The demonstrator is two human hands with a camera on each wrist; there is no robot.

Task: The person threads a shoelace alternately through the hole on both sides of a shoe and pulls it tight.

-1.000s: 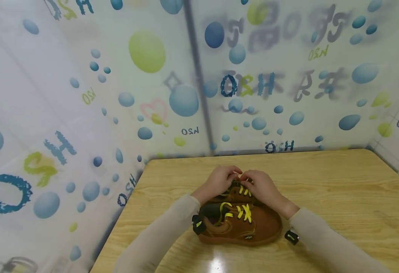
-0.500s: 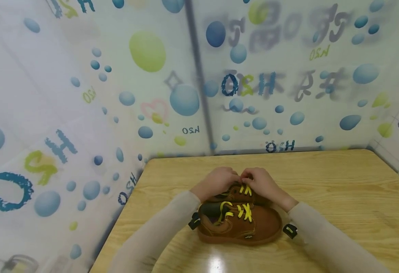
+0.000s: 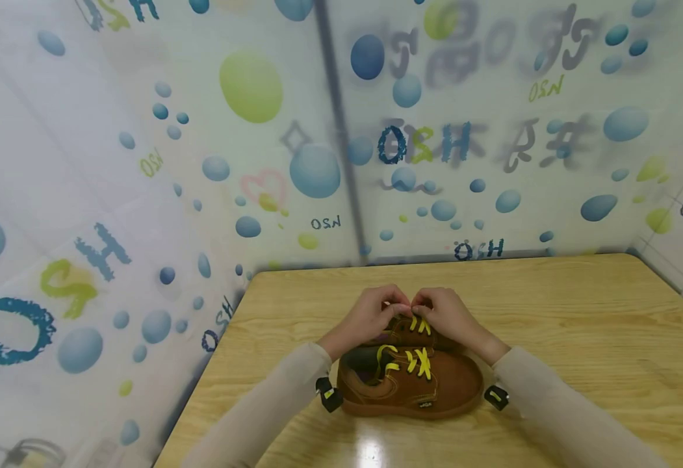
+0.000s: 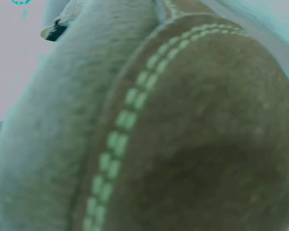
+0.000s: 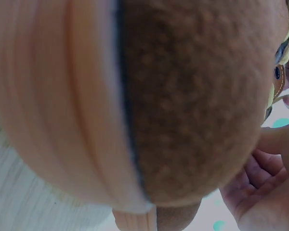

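Observation:
Two brown shoes with yellow laces lie side by side, toes to the right in the head view. Over the far shoe (image 3: 396,336), my left hand (image 3: 376,309) and right hand (image 3: 445,317) meet at the fingertips, just above its yellow shoelace (image 3: 422,325). Each hand pinches with thumb and fingers at the lace; the pinched ends are mostly hidden. The near shoe (image 3: 455,383) stands in front, its lace crossed over the tongue, untouched by my fingers. In the right wrist view, the near shoe's toe (image 5: 197,106) fills the middle, with my right hand (image 5: 265,178) behind it.
Both shoes stand on a light wooden table (image 3: 581,338). A patterned curtain (image 3: 294,84) with blue and green dots rises behind the table and along its left. Small black wrist cameras (image 3: 329,394) hang below both sleeves.
My left hand has shifted slightly, first dipping over the far shoe, then drawing back to the left with thumb and finger forming a loop. The right hand has lowered a little. The shoes stay put.

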